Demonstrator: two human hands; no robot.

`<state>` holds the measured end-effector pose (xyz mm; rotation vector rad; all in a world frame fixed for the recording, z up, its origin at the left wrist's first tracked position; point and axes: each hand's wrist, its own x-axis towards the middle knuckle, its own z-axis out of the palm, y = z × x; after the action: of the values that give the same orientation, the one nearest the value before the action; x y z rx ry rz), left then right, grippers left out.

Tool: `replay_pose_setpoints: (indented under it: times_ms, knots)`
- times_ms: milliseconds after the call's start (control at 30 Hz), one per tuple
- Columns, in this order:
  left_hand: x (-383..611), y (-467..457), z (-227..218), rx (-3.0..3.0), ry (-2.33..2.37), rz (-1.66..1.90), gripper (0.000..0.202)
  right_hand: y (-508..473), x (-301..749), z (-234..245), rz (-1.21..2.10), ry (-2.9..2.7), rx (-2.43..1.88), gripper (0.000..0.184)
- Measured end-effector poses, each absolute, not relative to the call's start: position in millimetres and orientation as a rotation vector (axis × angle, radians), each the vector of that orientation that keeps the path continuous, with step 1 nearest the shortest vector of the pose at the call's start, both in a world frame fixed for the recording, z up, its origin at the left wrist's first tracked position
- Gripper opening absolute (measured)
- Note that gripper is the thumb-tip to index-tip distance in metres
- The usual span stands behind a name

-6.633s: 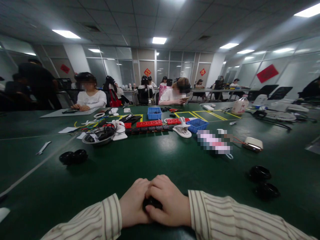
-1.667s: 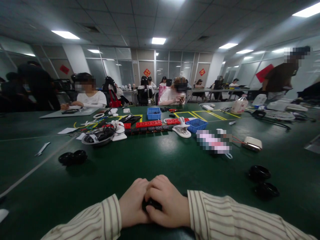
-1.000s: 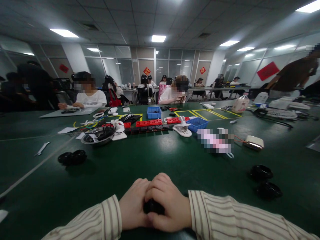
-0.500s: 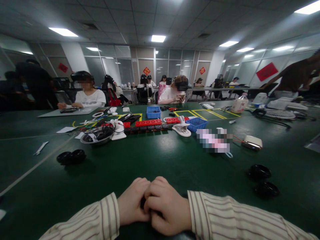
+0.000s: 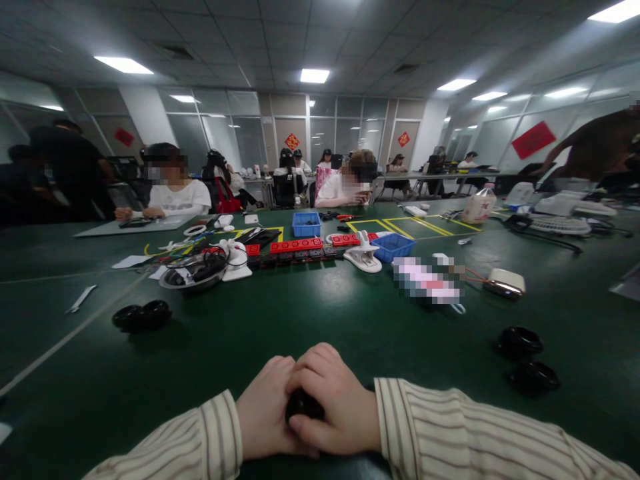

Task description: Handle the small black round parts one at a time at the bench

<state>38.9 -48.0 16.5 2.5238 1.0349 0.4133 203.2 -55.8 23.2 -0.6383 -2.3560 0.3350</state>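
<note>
My left hand (image 5: 267, 407) and my right hand (image 5: 336, 403) meet close to the near edge of the table, both closed around a glossy black rounded part (image 5: 304, 407). A dark curved face of it shows between the right thumb and fingers; the rest is covered, so its exact kind is unclear. To the left lie two shiny black round parts (image 5: 142, 316) side by side. On the right are two black ring-like parts (image 5: 520, 341), one nearer than the other.
Across the green table (image 5: 350, 320) run red and black socket-like blocks (image 5: 296, 247), beside a white clip base (image 5: 364, 253), blue bins (image 5: 393, 247) and a metal bowl of cables (image 5: 193, 272). A wrench (image 5: 81, 299) lies left. Co-workers sit opposite.
My right fingers have lifted and opened slightly, and its thumb has shifted, so more of the black part shows between my hands. The things on the table stay put.
</note>
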Motion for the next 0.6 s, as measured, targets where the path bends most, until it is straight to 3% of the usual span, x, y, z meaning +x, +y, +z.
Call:
replay_pose_setpoints:
  times_ms: [200, 600]
  knots:
    - [38.4, -46.3, 14.2, 2.532, 1.056, 0.396, 0.027, -58.4, 201.1, 23.6, 0.358, -2.373, -0.787, 0.016]
    - [35.4, -39.3, 7.8, 2.539, 0.922, 0.365, 0.025, -56.9, 201.2, 18.7, 0.392, -2.480, -0.368, 0.013]
